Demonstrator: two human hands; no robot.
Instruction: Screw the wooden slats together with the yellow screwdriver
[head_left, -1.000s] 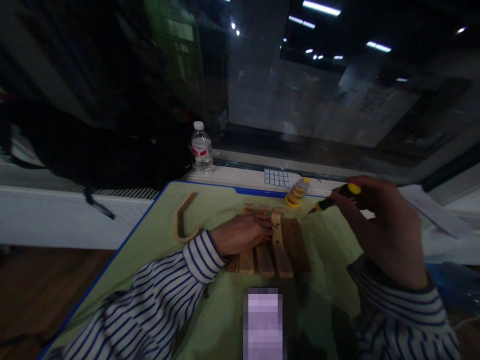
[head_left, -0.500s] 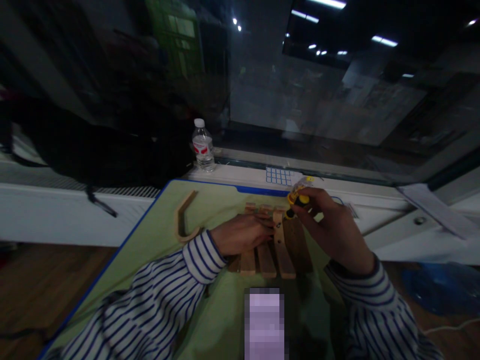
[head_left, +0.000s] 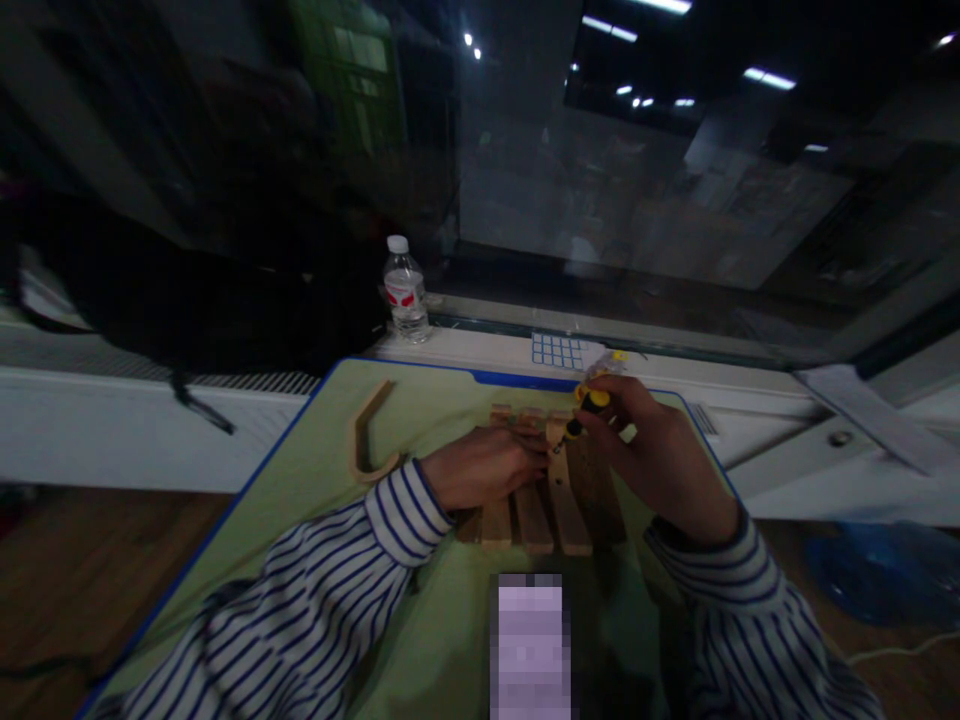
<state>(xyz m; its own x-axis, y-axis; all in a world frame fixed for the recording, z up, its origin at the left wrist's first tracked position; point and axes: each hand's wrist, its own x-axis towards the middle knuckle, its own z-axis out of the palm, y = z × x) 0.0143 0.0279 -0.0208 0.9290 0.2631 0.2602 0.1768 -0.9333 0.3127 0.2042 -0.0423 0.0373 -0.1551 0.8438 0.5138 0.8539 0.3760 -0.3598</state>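
Observation:
My right hand (head_left: 660, 455) is closed round the handle of a small yellow-and-black screwdriver (head_left: 583, 415). The driver slants down to the left, its tip at the upper hole of the right-hand wooden slat (head_left: 568, 515); whether it sits in a screw there is too small to tell. My left hand (head_left: 480, 468) lies across the wooden slatted piece (head_left: 531, 525), its fingers bent and gripping beside that hole. A second, lower hole shows in the same slat. Left of my left hand, a curved wooden piece (head_left: 360, 440) rests on the green tabletop (head_left: 442, 390).
A water bottle (head_left: 406, 295) stands on the white sill behind the table. Near it lie a blue-grid sheet (head_left: 556, 351) and a clear plastic bag with yellow bits (head_left: 611, 362). A pixelated lilac patch (head_left: 529, 645) covers the near edge. A dark bag (head_left: 225, 310) sits left.
My right hand has brought the screwdriver slightly left and down, so its tip now meets the slat near the upper hole. My left hand has stayed in place.

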